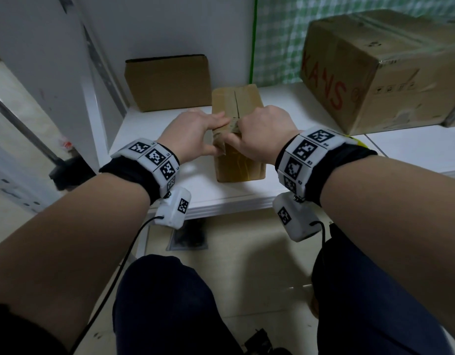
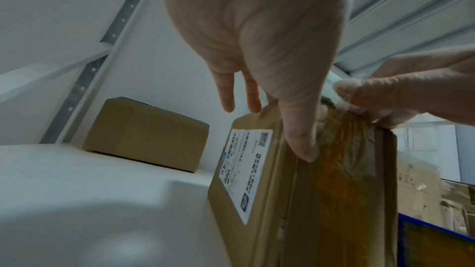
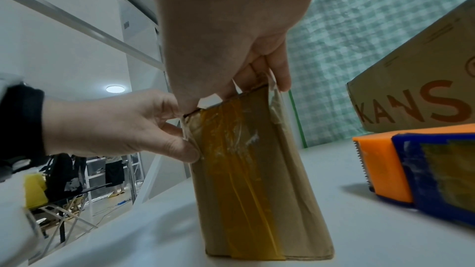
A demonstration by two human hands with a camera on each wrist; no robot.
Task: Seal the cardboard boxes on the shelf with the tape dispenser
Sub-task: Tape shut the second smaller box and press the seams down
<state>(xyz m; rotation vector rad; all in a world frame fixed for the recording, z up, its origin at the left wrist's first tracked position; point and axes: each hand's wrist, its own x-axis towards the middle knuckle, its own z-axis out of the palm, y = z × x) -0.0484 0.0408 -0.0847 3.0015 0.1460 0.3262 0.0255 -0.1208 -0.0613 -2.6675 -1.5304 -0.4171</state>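
Both hands, left hand (image 1: 195,131) and right hand (image 1: 259,129), pinch loose tape at the narrow box (image 1: 236,139) top edge; seam beyond fingertips looks unsealed, tape dispenser (image 3: 416,168) idle alongside.

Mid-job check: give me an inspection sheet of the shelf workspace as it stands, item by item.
Surface: white shelf, boxes standing on it.
Job's things: narrow cardboard box at centre, yellowish tape down its near face; shipping label on its left side. Tape dispenser, orange and blue, lies on the shelf to its right, unheld.
Clutter: small plain box at back left; large box printed KANS at right.
Grippers: left hand and right hand pinch tape at the narrow box's top near edge.
Cables: black cable from the left wrist camera.
Surroundings: green checked sheet behind the shelf.
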